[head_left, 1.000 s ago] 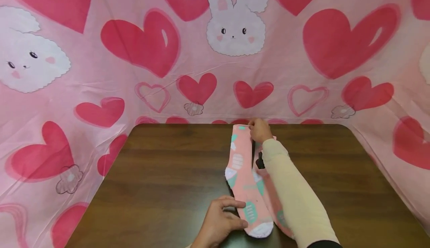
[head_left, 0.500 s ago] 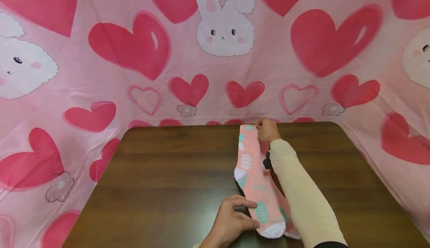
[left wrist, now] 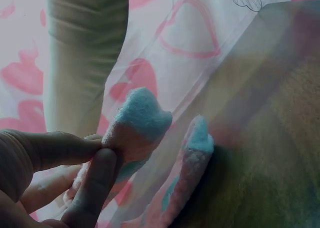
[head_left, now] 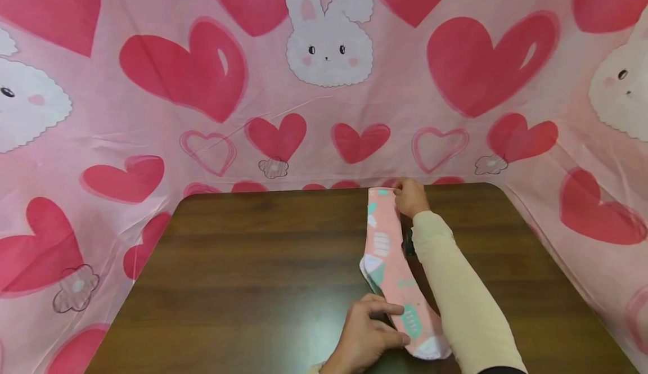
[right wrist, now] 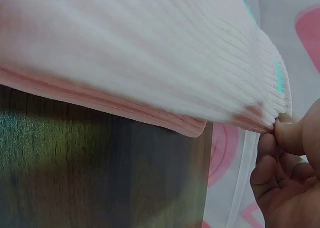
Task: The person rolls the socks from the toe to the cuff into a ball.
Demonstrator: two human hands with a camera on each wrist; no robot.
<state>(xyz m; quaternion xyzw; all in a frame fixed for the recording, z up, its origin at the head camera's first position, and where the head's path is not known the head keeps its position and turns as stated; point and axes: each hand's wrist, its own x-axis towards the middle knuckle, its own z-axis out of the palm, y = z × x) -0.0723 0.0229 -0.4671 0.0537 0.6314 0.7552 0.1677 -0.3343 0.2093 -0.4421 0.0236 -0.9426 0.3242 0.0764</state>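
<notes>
A pink sock (head_left: 387,244) with white toe and heel and green patches stretches lengthwise over the right half of the table, raised off it. My left hand (head_left: 367,329) pinches its edge near the toe; in the left wrist view the thumb and a finger close on the fabric. At the far end, my right hand (head_left: 411,197) pinches a corner of the cuff, which the right wrist view shows up close. A second pink sock (left wrist: 182,183) lies flat on the table beneath, apart from the raised one. From the head view it is mostly hidden.
The dark wooden table (head_left: 253,273) has its far edge against a pink cloth (head_left: 395,98) printed with hearts and rabbits. A small black device (head_left: 408,243) sits at my right wrist. My right sleeve (head_left: 466,289) crosses the table's right side.
Both hands have carried the held sock rightward, from beside the second sock to above it. The second sock is now largely covered. The head view has also shifted a little.
</notes>
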